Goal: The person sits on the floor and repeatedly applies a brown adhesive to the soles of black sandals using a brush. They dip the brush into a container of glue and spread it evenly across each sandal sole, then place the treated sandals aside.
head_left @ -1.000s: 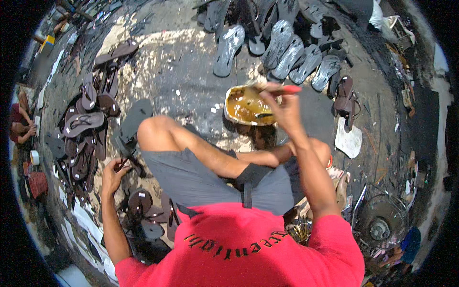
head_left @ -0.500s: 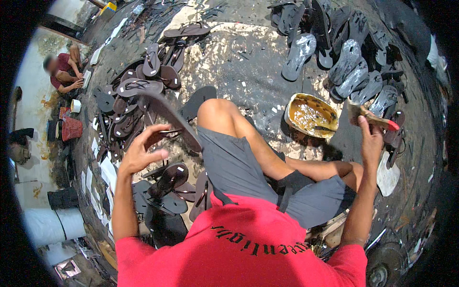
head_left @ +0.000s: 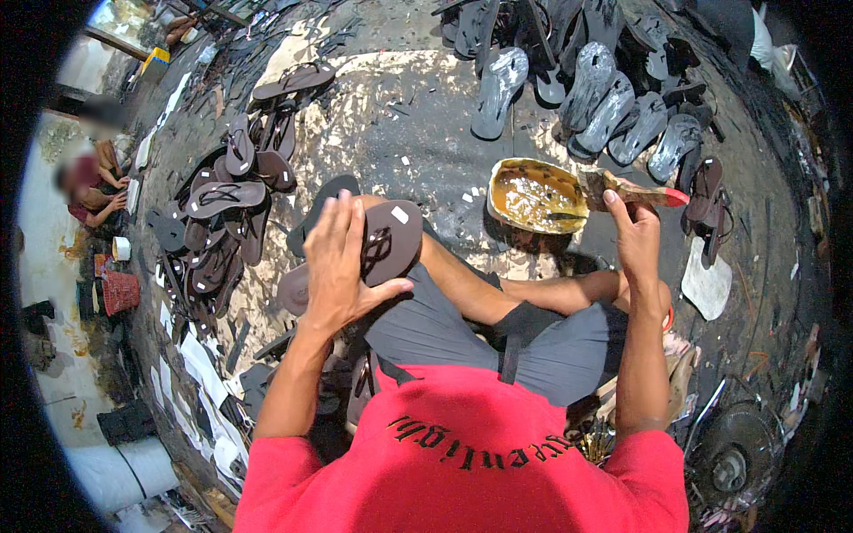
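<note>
My left hand (head_left: 336, 258), fingers stretched out and thumb spread, is over a dark brown flip-flop (head_left: 398, 233) by my raised left knee. The flip-flop shows its top, with braided-looking straps and a small white label; the hand covers its middle. I cannot tell how firmly they touch. My right hand (head_left: 633, 235) grips a flat paintbrush (head_left: 638, 190) by its wooden handle, which has a red end. The bristles point left, close to the right rim of a bowl (head_left: 491, 197) holding shiny amber liquid. A dark stick-like thing rests in that liquid.
Brown flip-flops lie in a pile (head_left: 213, 226) at the left. Grey soles with glossy, wet-looking tops (head_left: 593, 89) crowd the far right. A white sole-shaped sheet (head_left: 706, 280) lies right of my right arm. Another person (head_left: 93, 191) sits at the far left near a red basket (head_left: 121, 293).
The flip-flop has gone from tilted in the air to lying with its top facing up under my left hand. The brush has come closer to the bowl, its bristles now pointing left.
</note>
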